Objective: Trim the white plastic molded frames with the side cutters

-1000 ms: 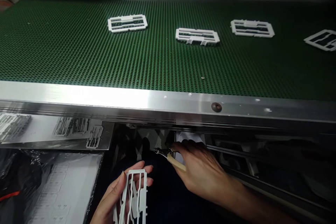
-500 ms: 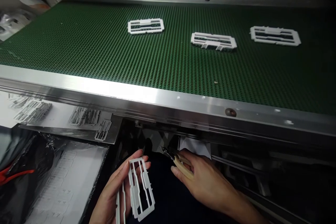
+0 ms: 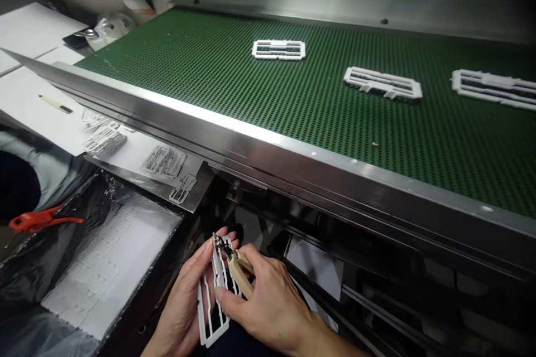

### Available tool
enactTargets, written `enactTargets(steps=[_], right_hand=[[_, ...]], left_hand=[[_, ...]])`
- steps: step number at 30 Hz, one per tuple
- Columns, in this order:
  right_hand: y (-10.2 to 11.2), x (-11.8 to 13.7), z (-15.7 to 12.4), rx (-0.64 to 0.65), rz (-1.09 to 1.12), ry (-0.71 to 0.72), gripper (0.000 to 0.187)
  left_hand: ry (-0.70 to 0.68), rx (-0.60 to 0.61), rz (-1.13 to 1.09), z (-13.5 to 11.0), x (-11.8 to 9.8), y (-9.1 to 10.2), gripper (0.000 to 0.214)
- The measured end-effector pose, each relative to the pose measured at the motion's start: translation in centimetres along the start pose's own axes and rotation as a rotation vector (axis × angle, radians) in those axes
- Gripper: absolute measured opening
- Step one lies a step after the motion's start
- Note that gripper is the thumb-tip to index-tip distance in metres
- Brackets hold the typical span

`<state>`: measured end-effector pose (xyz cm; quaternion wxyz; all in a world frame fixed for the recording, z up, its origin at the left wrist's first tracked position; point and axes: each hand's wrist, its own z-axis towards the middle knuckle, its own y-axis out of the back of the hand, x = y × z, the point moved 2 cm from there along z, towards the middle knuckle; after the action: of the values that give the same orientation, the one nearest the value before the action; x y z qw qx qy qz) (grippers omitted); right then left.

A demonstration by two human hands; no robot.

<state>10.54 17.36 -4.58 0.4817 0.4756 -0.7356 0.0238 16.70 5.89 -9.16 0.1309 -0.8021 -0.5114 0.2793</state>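
My left hand (image 3: 184, 301) holds a white plastic frame (image 3: 213, 304) upright below the conveyor's edge. My right hand (image 3: 268, 307) grips small cutters with tan handles (image 3: 237, 270), their metal jaws touching the frame's top end. Both hands are close together at the bottom centre. On the green conveyor belt (image 3: 234, 95) lie three more white frames: one at the far middle (image 3: 278, 49), one to its right (image 3: 383, 83), and one cut off by the right edge (image 3: 494, 88).
A steel rail (image 3: 293, 159) borders the belt's near side. At the lower left a box lined with black plastic holds stacked white frames (image 3: 109, 268). An orange tool (image 3: 37, 222) lies at the far left. A pen (image 3: 54, 103) rests on white sheets.
The view has swung left. My right hand has brought the cutters over to the top of the frame in my left hand. The frames on the belt sit further right in view.
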Motion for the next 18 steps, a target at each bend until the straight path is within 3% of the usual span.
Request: enactTargets(steps=[9,14,18], right_hand=[[0.5,-1.0,0.1,0.145,0.032,0.06,0.02],[-2.2,-1.4,0.6,0.097,-0.095,0.108,0.016],[-4.8,-2.1,1.9,0.007,-0.148,0.122,0.019]], left_hand=[[-0.17,-0.105,-0.195,0.2,0.3,1.1,0.032],[-0.229,-0.288,-0.251,1.2,1.2,1.0,0.026],[-0.257,-0.34,-0.295,2.1,1.0,0.9,0.024]])
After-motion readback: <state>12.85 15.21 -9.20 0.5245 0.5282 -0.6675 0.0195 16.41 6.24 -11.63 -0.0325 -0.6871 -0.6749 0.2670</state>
